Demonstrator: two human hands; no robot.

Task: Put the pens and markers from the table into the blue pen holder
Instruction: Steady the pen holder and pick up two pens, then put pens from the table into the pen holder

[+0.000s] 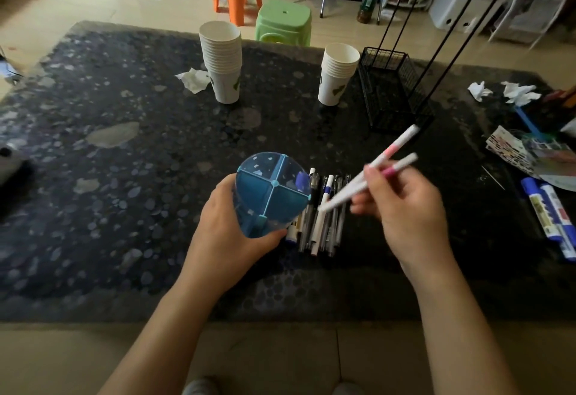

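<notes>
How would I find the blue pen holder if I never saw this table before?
Start at the dark speckled table and look at its near edge, just left of the row of pens lying there. The left hand is wrapped around the blue pen holder. It is the only see-through blue cup, and a cross-shaped divider splits it into four sections.

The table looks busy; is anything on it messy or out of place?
Yes. Crumpled tissues lie loose: one beside the taller paper cup stack, two more near the far right edge. Two blue markers sit apart from the pen row.
</notes>
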